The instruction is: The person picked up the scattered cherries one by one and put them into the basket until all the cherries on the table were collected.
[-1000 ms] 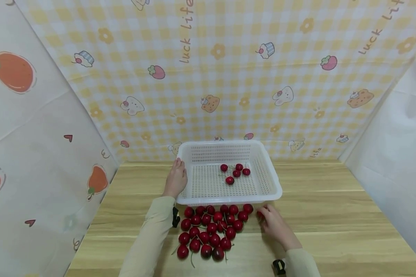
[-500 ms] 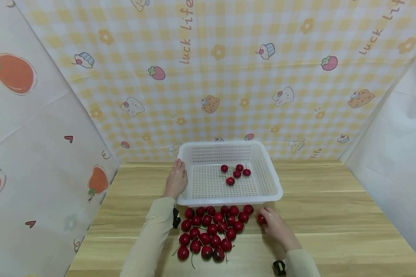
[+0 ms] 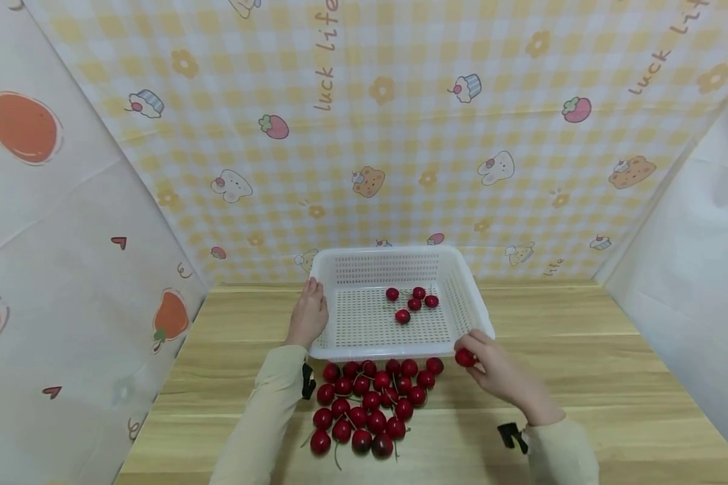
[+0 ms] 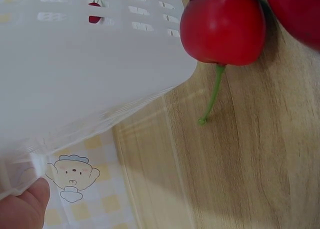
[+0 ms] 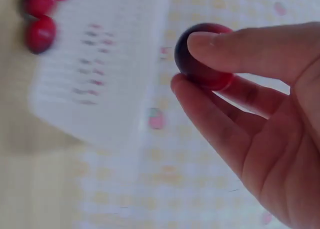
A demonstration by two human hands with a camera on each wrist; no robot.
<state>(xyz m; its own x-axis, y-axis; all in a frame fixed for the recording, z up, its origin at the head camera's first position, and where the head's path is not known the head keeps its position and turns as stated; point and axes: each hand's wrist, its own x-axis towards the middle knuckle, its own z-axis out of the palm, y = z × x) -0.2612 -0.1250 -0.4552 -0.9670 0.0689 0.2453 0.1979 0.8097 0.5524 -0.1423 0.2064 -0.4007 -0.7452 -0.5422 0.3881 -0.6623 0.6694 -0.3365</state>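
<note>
A white perforated plastic basket (image 3: 376, 351) stands at the back of the wooden table, with several cherries (image 3: 403, 316) on its floor. My left hand (image 3: 308, 314) holds the basket's left rim; one fingertip (image 4: 31, 201) shows against that rim in the left wrist view. Pinched between the thumb and fingers of my right hand (image 3: 494, 367) is a dark red cherry (image 5: 207, 56), lifted off the table by the basket's front right corner. A group of loose cherries (image 3: 371, 400), some with green stems, lies in front of the basket between my forearms.
The light wood tabletop (image 3: 582, 377) extends to both sides. Behind the basket rises a yellow checked cloth (image 3: 376, 135) with printed figures. White cloths (image 3: 85, 202) close off the left and right sides.
My right hand has picked up a cherry from the table right of the group and raised it toward the basket's front right corner. The left hand and basket have stayed put.
</note>
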